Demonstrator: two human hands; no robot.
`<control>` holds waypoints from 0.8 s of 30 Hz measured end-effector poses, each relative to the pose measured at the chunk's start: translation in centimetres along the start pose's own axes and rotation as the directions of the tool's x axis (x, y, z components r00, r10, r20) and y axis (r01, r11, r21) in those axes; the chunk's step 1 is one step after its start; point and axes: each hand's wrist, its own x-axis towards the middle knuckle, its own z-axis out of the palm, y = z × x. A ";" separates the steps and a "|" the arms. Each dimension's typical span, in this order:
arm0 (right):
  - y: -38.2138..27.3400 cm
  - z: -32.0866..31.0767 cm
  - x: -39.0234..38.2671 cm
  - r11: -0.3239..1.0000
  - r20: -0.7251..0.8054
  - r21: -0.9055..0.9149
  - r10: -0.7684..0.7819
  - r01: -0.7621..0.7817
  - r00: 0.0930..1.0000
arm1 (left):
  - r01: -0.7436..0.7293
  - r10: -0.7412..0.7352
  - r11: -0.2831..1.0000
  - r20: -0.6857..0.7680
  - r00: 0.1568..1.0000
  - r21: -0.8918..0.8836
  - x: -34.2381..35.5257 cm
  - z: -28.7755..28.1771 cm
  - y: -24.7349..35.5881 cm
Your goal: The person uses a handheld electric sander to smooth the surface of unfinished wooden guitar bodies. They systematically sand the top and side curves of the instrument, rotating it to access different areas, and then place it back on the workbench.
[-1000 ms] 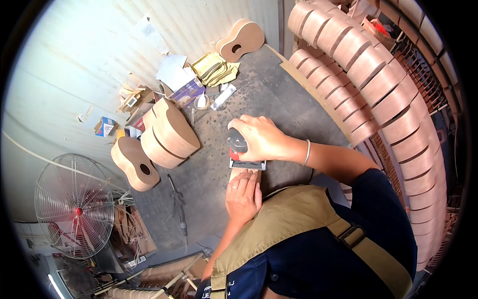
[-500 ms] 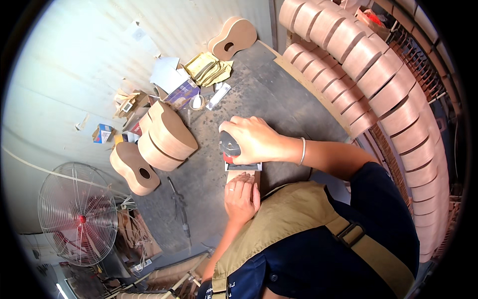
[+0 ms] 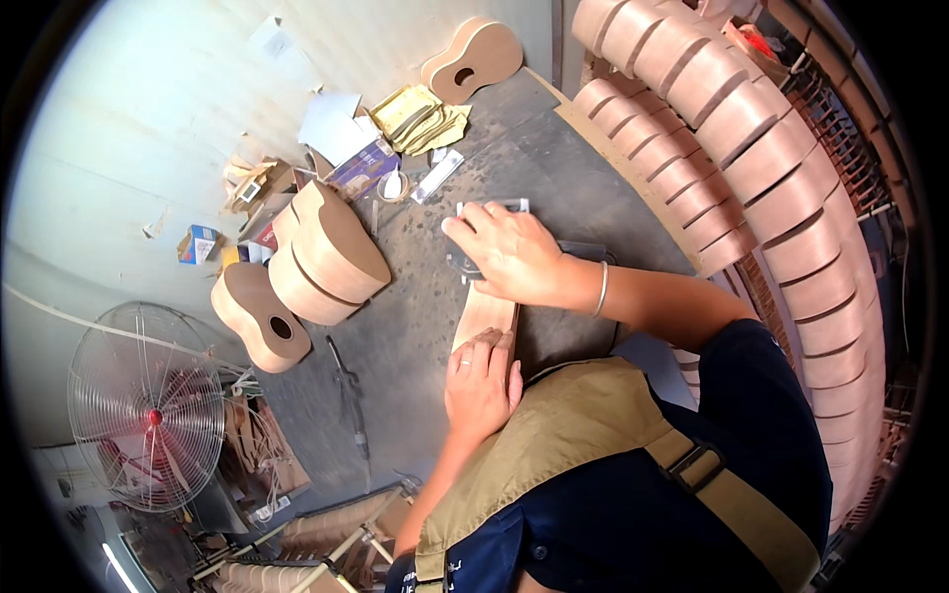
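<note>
My right hand [image 3: 509, 252] is closed over a dark-and-silver power sander [image 3: 460, 265] at the far end of a light wooden piece [image 3: 484, 308], covering most of the tool. My left hand [image 3: 481, 385] grips the near part of that piece, its fingers bent and together on the wood. The piece lies lengthwise on the dark worktop [image 3: 390, 405], against my body. Left of it, stacked guitar bodies [image 3: 331, 257] and one body with a soundhole [image 3: 252, 316] rest beside a dark tool with a hose [image 3: 351, 395].
Yellow sheets [image 3: 435, 124], boxes [image 3: 361, 168] and small items crowd the back. A guitar body [image 3: 484, 54] leans on the wall. A wire-guard fan [image 3: 148, 420] stands left of the bench. Long rows of pinkish wooden bodies [image 3: 791, 277] line the right, beside the bench's board edge [image 3: 613, 168].
My right hand and the sander have moved away from my body along the wooden piece, uncovering more wood. My left hand stays on the near part. The whole view has shifted slightly.
</note>
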 end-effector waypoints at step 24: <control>7.4 -0.7 6.6 0.915 0.476 0.314 0.080 -0.254 0.876 | 0.145 -0.159 0.986 0.193 0.968 0.087 1.2 -1.2 0.1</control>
